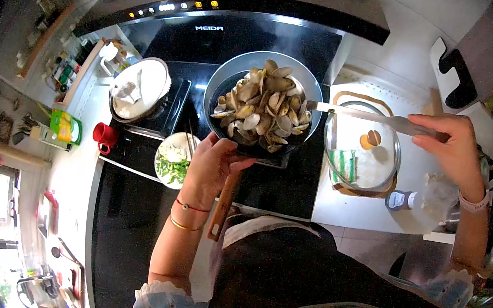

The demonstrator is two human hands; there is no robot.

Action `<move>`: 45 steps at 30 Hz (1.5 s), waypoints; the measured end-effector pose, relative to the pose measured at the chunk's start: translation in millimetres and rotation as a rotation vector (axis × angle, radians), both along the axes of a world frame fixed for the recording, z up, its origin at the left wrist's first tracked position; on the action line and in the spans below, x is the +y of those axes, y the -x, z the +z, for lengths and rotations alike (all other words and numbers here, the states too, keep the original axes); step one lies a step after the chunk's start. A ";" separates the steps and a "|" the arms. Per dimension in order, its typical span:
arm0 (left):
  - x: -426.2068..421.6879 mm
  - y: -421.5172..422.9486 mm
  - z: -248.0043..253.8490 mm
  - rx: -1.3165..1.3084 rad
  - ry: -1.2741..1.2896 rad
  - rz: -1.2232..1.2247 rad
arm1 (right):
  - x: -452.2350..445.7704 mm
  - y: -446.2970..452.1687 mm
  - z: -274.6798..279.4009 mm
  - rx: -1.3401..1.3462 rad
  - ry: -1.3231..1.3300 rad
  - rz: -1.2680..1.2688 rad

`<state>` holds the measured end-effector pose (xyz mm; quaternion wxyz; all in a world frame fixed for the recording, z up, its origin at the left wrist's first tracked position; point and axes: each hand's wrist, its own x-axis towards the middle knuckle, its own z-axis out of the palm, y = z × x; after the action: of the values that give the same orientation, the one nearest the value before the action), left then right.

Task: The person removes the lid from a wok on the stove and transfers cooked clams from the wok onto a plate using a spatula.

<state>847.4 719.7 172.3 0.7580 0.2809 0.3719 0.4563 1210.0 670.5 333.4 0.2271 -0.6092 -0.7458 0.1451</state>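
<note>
Many clams in their shells, several of them gaping, are heaped in a deep grey pan (213,81) on the stove; the clam heap (265,110) hides most of its inside. My left hand (216,157) is closed at the pan's near-left edge, above a wooden handle (225,204) that points toward me. At the right, my right hand (444,141) grips the dark end of a long metal cooking utensil (357,114). The utensil reaches left over the pan's rim to the clams. Its head is hidden among the shells, so I cannot tell whether it is a spatula or a ladle.
Left of the pan are a bowl of chopped greens (171,166) with chopsticks, a lidded white pot (149,88) on a burner and a red mug (105,135). A glass lid (376,162), a green-striped packet (344,166) and a small jar (400,200) lie right. The range hood (235,4) overhangs the stove.
</note>
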 end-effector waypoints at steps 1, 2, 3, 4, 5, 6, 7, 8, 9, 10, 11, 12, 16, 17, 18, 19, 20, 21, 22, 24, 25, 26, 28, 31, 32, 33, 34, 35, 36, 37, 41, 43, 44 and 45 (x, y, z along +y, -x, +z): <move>1.6 2.3 6.4 -0.067 0.072 0.024 | 0.3 11.8 7.1 -0.036 0.025 -0.054; 3.0 5.5 8.4 -0.072 0.067 0.026 | 0.6 19.7 11.5 -0.071 0.049 -0.107; 4.6 8.8 9.9 -0.040 0.056 0.022 | 1.4 22.4 12.4 -0.075 0.044 -0.104; 5.9 12.0 11.2 -0.008 0.046 0.018 | 2.2 24.4 12.4 -0.093 0.009 -0.095; 6.7 14.7 12.8 -0.009 0.044 0.021 | 3.3 27.0 12.5 -0.109 -0.025 -0.088; 6.6 16.8 14.0 0.000 0.045 0.024 | 4.1 29.8 12.7 -0.109 -0.025 -0.085; 6.2 18.8 15.1 0.010 0.046 0.026 | 4.6 32.7 13.4 -0.101 -0.057 -0.073; 6.0 20.6 16.1 0.011 0.046 0.028 | 5.4 35.3 14.3 -0.093 -0.089 -0.062; 5.6 22.0 16.7 0.007 0.061 0.045 | 6.0 37.4 15.0 -0.092 -0.089 -0.060; 5.1 23.8 17.1 0.004 0.077 0.063 | 6.4 39.4 16.0 -0.108 -0.110 -0.071; 5.0 25.9 17.6 0.006 0.079 0.064 | 6.9 41.3 17.1 -0.124 -0.130 -0.082; 4.8 27.6 17.9 -0.011 0.073 0.059 | 7.1 43.3 18.8 -0.122 -0.129 -0.080; 2.6 37.8 15.8 -0.010 0.082 0.033 | 7.7 48.6 21.0 -0.257 -0.265 -0.050; 2.3 39.1 14.7 -0.010 0.084 0.036 | 7.6 49.3 20.6 -0.268 -0.286 -0.045; 1.8 40.1 13.5 -0.024 0.072 0.047 | 7.5 50.5 20.2 -0.267 -0.284 -0.043; 1.5 41.0 12.7 -0.039 0.060 0.059 | 7.5 52.0 19.8 -0.269 -0.302 -0.038; 0.8 41.7 13.5 -0.038 0.062 0.061 | 7.3 53.5 19.2 -0.269 -0.320 -0.032; 0.2 42.6 15.2 -0.027 0.075 0.079 | 7.3 56.7 18.8 -0.268 -0.318 -0.030; 0.0 43.4 16.2 -0.016 0.086 0.097 | 7.1 60.6 18.8 -0.312 -0.360 -0.041; -1.1 46.3 15.0 -0.012 0.081 0.107 | 8.5 63.4 16.7 -0.356 -0.402 -0.053; -2.1 48.0 14.5 -0.008 0.076 0.117 | 11.3 64.0 13.3 -0.374 -0.493 -0.016; -3.3 49.4 15.1 -0.007 0.077 0.117 | 13.5 64.7 11.1 -0.391 -0.585 0.021; -6.0 51.8 16.8 -0.002 0.093 0.132 | 15.4 64.5 10.3 -0.396 -0.574 0.019; -9.6 59.0 7.2 -0.004 0.079 0.142 | 20.1 61.1 5.2 -0.320 -0.480 -0.034; -11.5 61.4 4.4 -0.004 0.079 0.140 | 22.5 59.9 1.9 -0.239 -0.397 -0.086; -14.4 63.8 1.5 -0.005 0.100 0.178 | 25.2 59.0 -2.6 -0.240 -0.396 -0.088; -18.0 66.4 -0.5 -0.005 0.121 0.216 | 28.7 57.9 -8.0 -0.163 -0.360 -0.079; -23.1 70.7 -1.1 -0.006 0.122 0.213 | 31.9 57.3 -11.8 -0.086 -0.323 -0.072; -29.2 76.0 -0.4 0.000 0.130 0.259 | 34.4 58.5 -13.6 -0.088 -0.323 -0.077; -36.1 80.4 1.1 0.007 0.140 0.306 | 36.7 60.6 -14.5 -0.148 -0.257 -0.116; -64.7 111.7 -8.1 0.054 0.072 0.420 | 64.2 49.6 -36.7 -0.454 -0.185 -0.065; -77.5 122.4 -2.5 0.048 0.108 0.503 | 83.6 47.4 -54.5 -0.537 -0.196 -0.028; -83.5 128.1 -3.0 0.049 0.107 0.507 | 94.4 47.8 -62.8 -0.623 -0.213 0.007; -90.1 134.7 -3.7 0.058 0.090 0.552 | 105.3 50.5 -71.0 -0.622 -0.214 0.010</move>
<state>712.7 629.6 168.6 0.6056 0.1479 0.4760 0.6204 1159.5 775.8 262.4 0.0504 -0.5932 -0.7935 -0.1261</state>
